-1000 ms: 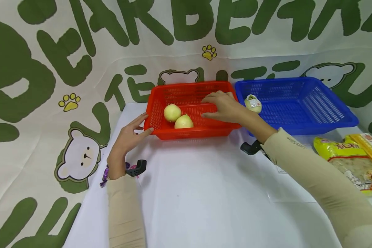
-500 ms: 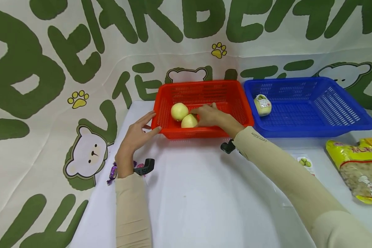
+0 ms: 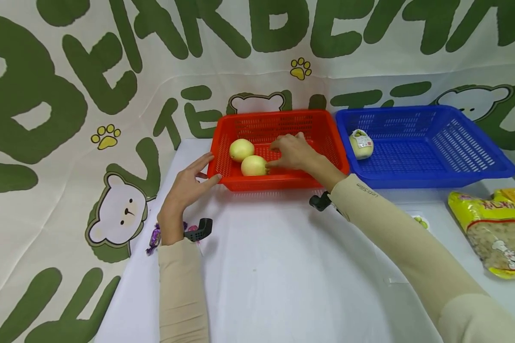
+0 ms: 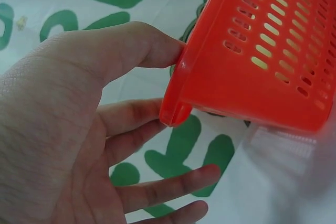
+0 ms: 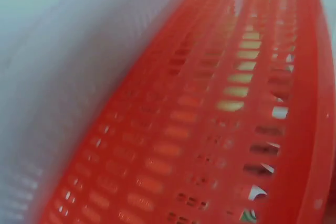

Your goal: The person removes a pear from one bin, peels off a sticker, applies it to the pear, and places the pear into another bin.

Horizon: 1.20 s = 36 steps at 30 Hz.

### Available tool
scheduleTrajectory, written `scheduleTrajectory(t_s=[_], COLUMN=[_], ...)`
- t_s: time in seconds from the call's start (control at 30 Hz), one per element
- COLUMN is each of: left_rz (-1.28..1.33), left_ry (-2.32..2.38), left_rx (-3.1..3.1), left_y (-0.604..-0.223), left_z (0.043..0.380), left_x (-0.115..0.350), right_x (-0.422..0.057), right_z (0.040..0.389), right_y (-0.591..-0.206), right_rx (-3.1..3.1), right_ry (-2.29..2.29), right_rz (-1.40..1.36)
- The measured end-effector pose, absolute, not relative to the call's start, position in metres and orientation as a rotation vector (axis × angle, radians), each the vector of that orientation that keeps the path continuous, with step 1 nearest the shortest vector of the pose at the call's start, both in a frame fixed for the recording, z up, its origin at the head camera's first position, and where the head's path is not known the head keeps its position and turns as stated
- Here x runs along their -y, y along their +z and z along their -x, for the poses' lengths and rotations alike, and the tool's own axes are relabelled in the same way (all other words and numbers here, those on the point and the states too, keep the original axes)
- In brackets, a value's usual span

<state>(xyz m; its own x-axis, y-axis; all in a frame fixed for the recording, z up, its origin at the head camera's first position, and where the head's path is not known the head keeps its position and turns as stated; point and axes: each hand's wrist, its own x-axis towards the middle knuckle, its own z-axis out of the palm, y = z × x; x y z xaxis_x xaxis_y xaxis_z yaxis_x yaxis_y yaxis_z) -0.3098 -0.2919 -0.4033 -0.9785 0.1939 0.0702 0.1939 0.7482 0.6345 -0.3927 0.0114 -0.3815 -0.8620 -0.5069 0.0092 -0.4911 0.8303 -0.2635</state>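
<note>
**At the red basket (image 3: 279, 183)**

Behind everything hangs a white cloth (image 3: 163, 85) printed in green, and before it spreads the white table (image 3: 257, 267). At the table's far side stands the blue basket (image 3: 437, 181), with the red basket just beside it on the left. A yellow bag (image 3: 493, 233) lies in front of the blue basket, toward the right edge.

My left hand (image 3: 186, 187) is at the red basket's near left corner — fingers spread and mostly straight, thumb and index touching the rim, wrapped round nothing. My right hand (image 3: 295, 153) reaches in over the front rim, fingers loosely bent and apart, holding nothing. Its thumb is at the right side of the front fruit (image 3: 253, 165); whether it presses there, I cannot tell.

That pale fruit and the rear fruit (image 3: 241, 149) lie in the red basket's left half, the rear one slightly farther left. In the blue basket, a labelled fruit (image 3: 359, 148) sits at the left end. A black device (image 3: 204, 229) is at my left wrist, and — smallest — a purple wrapper (image 3: 153, 239) lies beside it.
</note>
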Motion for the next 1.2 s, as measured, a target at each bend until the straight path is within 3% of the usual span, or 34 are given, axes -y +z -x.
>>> scheduleTrajectory(t_s=[0.67,1.2], left_rz=[-0.341,-0.335], left_ry=[1.076,1.072], left_rx=[-2.939,-2.95], left_y=[-0.404,-0.405], left_z=[0.31,0.311], left_x=[0.291,0.29], right_x=[-0.002,0.032], right_z=[0.395,0.403], right_y=[-0.383,-0.399], right_rx=[-2.777,-2.921], right_ry=[-0.493,-0.056], right_rz=[0.806,0.88])
